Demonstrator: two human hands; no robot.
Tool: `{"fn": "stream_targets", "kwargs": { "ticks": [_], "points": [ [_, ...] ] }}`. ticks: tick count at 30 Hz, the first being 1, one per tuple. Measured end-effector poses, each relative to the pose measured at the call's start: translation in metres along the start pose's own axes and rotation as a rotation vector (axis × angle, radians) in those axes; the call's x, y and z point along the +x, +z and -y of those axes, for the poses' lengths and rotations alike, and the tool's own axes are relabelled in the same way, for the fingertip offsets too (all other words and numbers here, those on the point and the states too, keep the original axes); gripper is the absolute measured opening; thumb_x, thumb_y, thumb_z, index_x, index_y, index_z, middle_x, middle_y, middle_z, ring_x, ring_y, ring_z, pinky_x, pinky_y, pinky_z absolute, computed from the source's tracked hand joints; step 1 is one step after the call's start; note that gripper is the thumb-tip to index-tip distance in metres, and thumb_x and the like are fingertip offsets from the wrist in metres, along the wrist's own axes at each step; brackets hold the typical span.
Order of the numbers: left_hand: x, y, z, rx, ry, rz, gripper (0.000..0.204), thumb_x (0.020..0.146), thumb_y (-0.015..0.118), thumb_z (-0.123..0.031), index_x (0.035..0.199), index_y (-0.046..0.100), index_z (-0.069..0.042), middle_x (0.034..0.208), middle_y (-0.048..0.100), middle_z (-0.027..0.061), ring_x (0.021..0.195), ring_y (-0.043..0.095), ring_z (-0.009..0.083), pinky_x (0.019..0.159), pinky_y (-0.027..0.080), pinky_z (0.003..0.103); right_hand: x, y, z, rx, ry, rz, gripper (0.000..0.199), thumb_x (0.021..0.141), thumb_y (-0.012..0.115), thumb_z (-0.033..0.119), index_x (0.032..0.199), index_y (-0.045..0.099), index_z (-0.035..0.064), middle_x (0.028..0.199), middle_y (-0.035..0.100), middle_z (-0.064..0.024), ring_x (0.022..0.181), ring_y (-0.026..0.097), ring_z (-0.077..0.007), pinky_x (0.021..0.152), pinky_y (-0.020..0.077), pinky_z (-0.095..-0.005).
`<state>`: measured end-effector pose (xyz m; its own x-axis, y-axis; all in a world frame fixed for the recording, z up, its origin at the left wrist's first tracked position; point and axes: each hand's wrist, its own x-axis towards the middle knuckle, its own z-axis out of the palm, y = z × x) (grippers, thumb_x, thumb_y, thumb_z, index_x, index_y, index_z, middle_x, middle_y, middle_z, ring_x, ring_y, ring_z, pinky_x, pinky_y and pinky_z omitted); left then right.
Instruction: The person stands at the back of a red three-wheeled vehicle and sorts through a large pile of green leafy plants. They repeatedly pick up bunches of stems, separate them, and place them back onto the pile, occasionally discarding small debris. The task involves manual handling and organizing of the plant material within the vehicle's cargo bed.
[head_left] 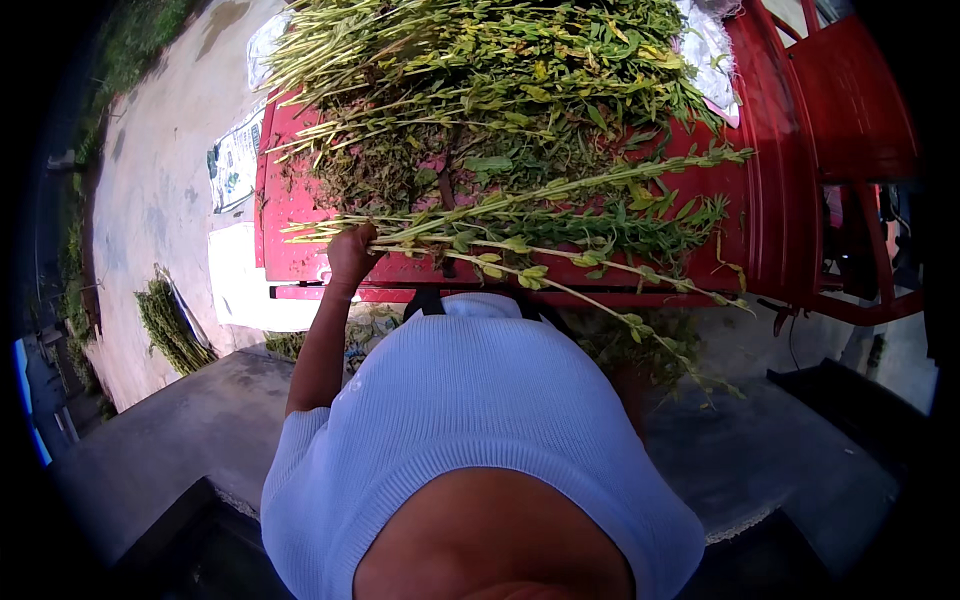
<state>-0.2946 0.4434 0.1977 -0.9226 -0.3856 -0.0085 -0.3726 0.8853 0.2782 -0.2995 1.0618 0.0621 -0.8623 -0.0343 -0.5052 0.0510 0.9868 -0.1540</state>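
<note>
My left hand [350, 257] is closed in a fist round the cut ends of a few long, green, sesame-like stalks [520, 258]. From it the stalks fan out to the right, their pods and leaves spread along the near side of a red truck bed [300, 262]. Two thin ones droop past the near edge. A large heap of similar stalks [480, 60] lies across the far part of the bed, cut ends to the left. Loose leaves [370, 175] litter the red surface between. Only part of my right arm [630, 392] shows, low beside my body; its hand is hidden.
White sacks [236, 165] hang or lie along the bed's left side, and another white sack [708, 60] lies at the far right. The red cab [850, 110] rises on the right. A stalk bundle [172, 322] rests on the concrete ground [150, 200] to the left.
</note>
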Motion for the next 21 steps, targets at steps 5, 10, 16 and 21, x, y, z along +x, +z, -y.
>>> {"fn": "stream_targets", "kwargs": {
  "ticks": [5, 10, 16, 21],
  "points": [
    [-0.013, -0.003, 0.073, 0.121, 0.113, 0.055, 0.035, 0.062, 0.076, -0.042, 0.066, 0.058, -0.011, 0.057, 0.056, 0.0094, 0.057, 0.058, 0.0291, 0.05, 0.045, 0.041, -0.014, 0.039, 0.05, 0.168, 0.0, 0.265, 0.035, 0.081, 0.061, 0.034, 0.098, 0.064, 0.0036, 0.096, 0.062, -0.0183, 0.098, 0.059, -0.0281, 0.083, 0.0479, -0.0404],
    [-0.012, 0.002, 0.163, 0.113, 0.091, 0.172, 0.034, 0.064, 0.074, -0.043, 0.066, 0.059, -0.013, 0.056, 0.056, 0.0091, 0.057, 0.058, 0.0302, 0.05, 0.046, 0.042, -0.006, 0.048, 0.13, 0.265, -0.096, 0.336, 0.033, 0.081, 0.061, 0.031, 0.099, 0.063, 0.0035, 0.097, 0.062, -0.018, 0.098, 0.059, -0.0284, 0.083, 0.0476, -0.0399],
    [0.022, 0.048, 0.229, 0.154, 0.12, 0.403, 0.032, 0.065, 0.072, -0.043, 0.08, 0.063, -0.017, 0.068, 0.061, 0.0067, 0.071, 0.063, 0.0275, 0.062, 0.049, 0.042, -0.008, 0.045, 0.196, 0.229, -0.145, 0.377, 0.03, 0.081, 0.061, 0.027, 0.099, 0.063, 0.0035, 0.097, 0.062, -0.0177, 0.097, 0.059, -0.0289, 0.083, 0.0473, -0.0394],
    [0.035, 0.099, 0.247, 0.36, -0.043, 0.369, 0.016, 0.079, 0.058, -0.025, 0.094, 0.061, -0.019, 0.089, 0.061, 0.0049, 0.085, 0.062, 0.0222, 0.077, 0.044, 0.045, -0.019, 0.038, 0.207, 0.166, -0.124, 0.381, 0.028, 0.081, 0.061, 0.024, 0.1, 0.063, 0.0035, 0.098, 0.062, -0.0175, 0.096, 0.059, -0.0292, 0.083, 0.047, -0.0389]
  ]
}}
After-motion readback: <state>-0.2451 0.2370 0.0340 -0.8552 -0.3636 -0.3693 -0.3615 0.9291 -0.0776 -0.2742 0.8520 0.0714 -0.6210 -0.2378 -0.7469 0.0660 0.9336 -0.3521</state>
